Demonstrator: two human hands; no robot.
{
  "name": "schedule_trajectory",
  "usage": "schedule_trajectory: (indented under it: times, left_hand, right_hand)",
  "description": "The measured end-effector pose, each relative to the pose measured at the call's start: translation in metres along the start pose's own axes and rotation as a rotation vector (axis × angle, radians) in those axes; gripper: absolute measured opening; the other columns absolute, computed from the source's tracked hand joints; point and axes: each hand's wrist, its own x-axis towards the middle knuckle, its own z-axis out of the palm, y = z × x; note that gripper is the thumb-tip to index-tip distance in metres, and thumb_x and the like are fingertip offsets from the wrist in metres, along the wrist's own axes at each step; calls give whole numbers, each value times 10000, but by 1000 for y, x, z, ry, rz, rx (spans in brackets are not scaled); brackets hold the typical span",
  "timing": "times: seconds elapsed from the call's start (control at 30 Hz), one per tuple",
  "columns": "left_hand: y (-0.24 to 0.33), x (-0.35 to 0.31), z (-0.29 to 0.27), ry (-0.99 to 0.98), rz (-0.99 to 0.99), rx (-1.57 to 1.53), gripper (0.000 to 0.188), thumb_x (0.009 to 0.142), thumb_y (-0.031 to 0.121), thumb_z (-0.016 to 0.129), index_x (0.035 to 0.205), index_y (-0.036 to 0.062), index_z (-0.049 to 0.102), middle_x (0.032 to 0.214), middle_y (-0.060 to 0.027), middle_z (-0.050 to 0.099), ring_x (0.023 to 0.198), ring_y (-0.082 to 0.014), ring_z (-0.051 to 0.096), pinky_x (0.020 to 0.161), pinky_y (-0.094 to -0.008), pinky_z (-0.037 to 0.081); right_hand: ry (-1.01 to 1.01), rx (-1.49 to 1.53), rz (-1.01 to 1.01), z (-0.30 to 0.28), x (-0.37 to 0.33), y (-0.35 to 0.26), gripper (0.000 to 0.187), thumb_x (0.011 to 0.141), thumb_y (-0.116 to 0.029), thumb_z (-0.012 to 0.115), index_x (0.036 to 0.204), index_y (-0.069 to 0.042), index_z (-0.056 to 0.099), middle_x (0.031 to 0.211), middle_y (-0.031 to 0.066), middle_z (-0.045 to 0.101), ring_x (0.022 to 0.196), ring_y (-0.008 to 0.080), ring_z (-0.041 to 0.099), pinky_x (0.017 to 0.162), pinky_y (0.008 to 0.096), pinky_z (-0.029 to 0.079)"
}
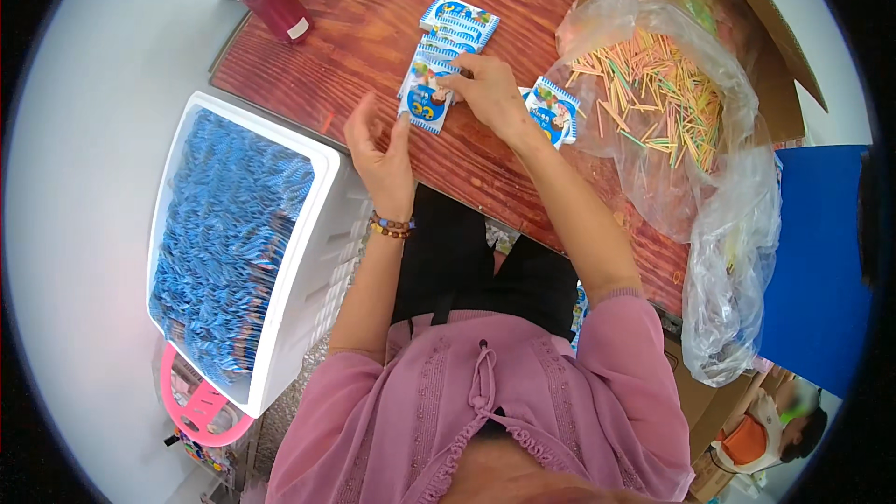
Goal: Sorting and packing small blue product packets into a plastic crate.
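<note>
A row of overlapping small blue-and-white packets [455,28] lies on the reddish wooden table, running away from me. My right hand [490,98] is at the near end of the row, its fingertips closed at the edge of the nearest packet [427,103]. To the left of that packet is my left hand [381,149], fingers curved and apart, the thumb close to the packet's lower corner. Nothing shows between the left fingers. Beside my right wrist lies another small group of the same packets [553,112].
On the right, a clear plastic bag [644,168] spills thin pastel-coloured sticks [653,93], with a cardboard box [765,19] behind. A white crate [322,187] full of blue packets [224,233] stands left. A red-lidded jar [275,5] sits far left. Another person [775,429] is at lower right.
</note>
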Motion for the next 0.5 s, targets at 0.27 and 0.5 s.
schedule_trajectory:
  times: [0.27,0.5]
  left_hand:
    - [2,-9,1,-264,286,685,418,816,126,678,1203,25,559,1106,-120,600,1051,-284,518,904,-418,358]
    - [8,-37,64,-577,252,564,311,775,248,738,958,57,576,917,-91,570,919,-296,510,833,-443,364]
  right_hand:
    - [298,-198,-126,-59,-38,11,131,859,-91,636,943,1,676,821,71,677,736,118,605,665,257,480]
    - [279,-376,-51,-124,-65,53,204,754,-210,703,867,-41,681,871,132,664,775,280,634,680,366,474]
